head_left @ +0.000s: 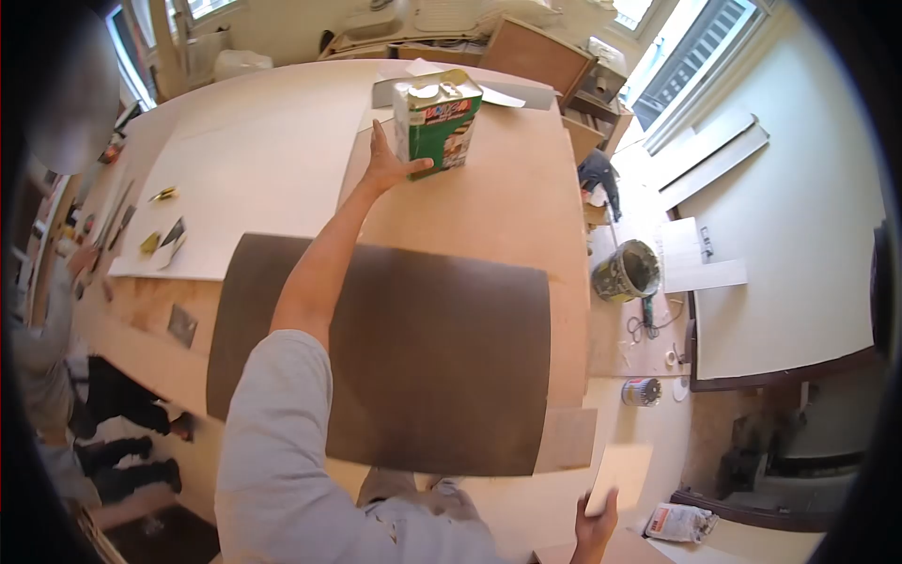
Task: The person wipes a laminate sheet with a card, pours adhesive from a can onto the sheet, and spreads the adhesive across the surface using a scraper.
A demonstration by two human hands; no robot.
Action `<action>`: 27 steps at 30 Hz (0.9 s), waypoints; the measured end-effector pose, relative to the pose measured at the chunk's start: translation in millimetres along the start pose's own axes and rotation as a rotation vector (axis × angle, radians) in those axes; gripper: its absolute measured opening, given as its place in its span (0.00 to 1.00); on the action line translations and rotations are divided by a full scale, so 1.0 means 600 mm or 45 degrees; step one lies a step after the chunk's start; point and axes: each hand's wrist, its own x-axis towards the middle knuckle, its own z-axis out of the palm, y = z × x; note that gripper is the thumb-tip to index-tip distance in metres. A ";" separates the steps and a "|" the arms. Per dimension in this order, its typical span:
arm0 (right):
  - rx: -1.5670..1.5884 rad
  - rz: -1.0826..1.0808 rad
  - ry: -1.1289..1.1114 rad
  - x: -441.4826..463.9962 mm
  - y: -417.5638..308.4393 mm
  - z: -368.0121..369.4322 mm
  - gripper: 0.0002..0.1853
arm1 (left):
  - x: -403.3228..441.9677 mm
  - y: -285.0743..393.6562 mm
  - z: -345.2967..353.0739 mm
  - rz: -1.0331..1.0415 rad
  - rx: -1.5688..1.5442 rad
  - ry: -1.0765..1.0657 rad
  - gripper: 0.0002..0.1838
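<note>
My left hand (387,167) is stretched far across the workbench, at the lower left side of a green and white rectangular metal can (440,132). Its thumb lies across the can's lower front and the fingers point up along the left side, spread apart. In my right hand (596,524), low on the right, a thin pale rectangular piece (622,477) is held by its lower edge. Beneath my left arm a dark brown sheet (432,357) lies flat on the bench near my body.
A large white sheet (254,169) covers the bench's left part, with a yellow cutter (165,194) on it. Another person (47,329) works at the far left. On the right floor stand a stained bucket (628,271) and a small tin (643,392); a white panel (789,263) is beyond.
</note>
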 end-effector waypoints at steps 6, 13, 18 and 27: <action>0.035 0.184 0.657 -0.164 0.056 -0.019 0.24 | 0.132 -0.045 0.062 0.250 -0.289 -0.001 0.81; 0.000 0.387 0.524 -0.127 0.062 0.005 0.23 | 0.098 -0.017 0.067 0.273 0.169 0.340 0.71; -0.161 0.144 0.213 -0.112 0.049 0.103 0.20 | -0.003 0.106 -0.044 0.047 -0.088 0.337 0.65; -0.788 -0.190 -0.109 -0.047 0.053 0.134 0.23 | -0.344 0.310 -0.420 0.221 -0.058 0.471 0.66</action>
